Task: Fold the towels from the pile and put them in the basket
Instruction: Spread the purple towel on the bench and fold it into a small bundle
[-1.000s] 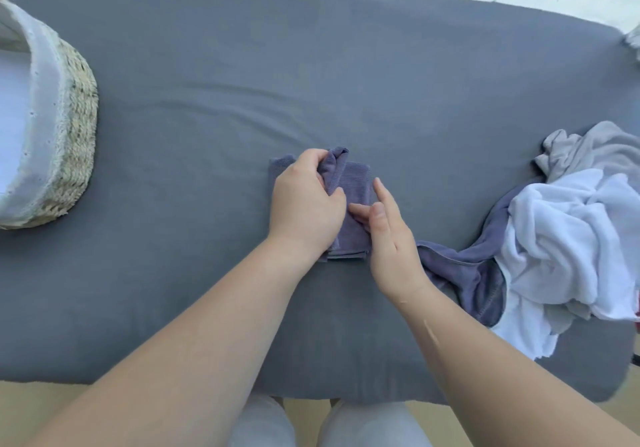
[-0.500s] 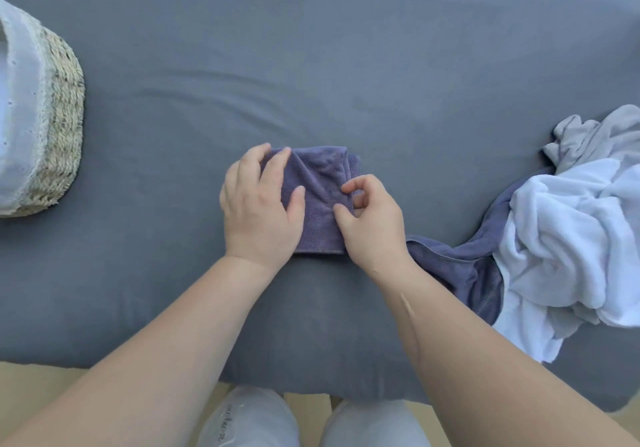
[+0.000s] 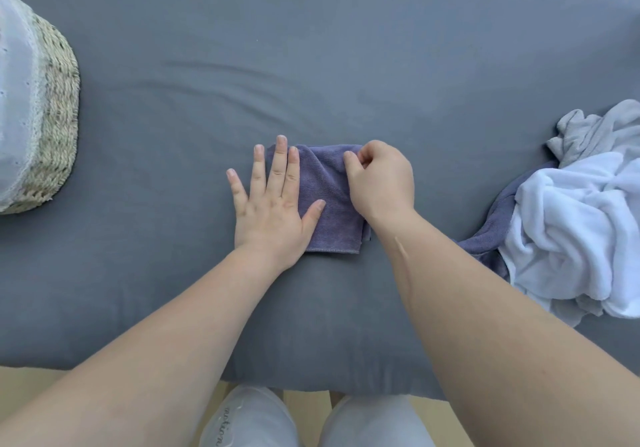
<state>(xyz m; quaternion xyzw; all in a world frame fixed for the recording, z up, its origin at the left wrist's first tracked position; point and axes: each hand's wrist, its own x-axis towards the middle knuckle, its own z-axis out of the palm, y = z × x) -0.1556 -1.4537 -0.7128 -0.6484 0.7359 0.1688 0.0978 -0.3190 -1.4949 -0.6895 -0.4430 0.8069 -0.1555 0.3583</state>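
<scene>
Soft, even light leaves only faint shadows under the forearms [image 3: 156, 342]. The white towel [image 3: 571, 221] at the right edge of the grey table [image 3: 311, 65] is brightest, and wide-angle distortion bows the far edge.

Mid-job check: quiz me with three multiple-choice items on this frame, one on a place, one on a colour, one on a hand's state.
1. Where is the basket?
A. left edge of the table
B. in the person's lap
C. on the floor
2. What colour is the folded towel?
A. white
B. purple
C. green
3. How does the left hand lie?
A. in a fist
B. lifted clear
C. flat on the towel, fingers straight
Key: 1 A, its woven wall shows far left; 2 B, purple cloth lies between the hands; 3 C, straight fingers press it while the right hand pinches its far corner.
</scene>
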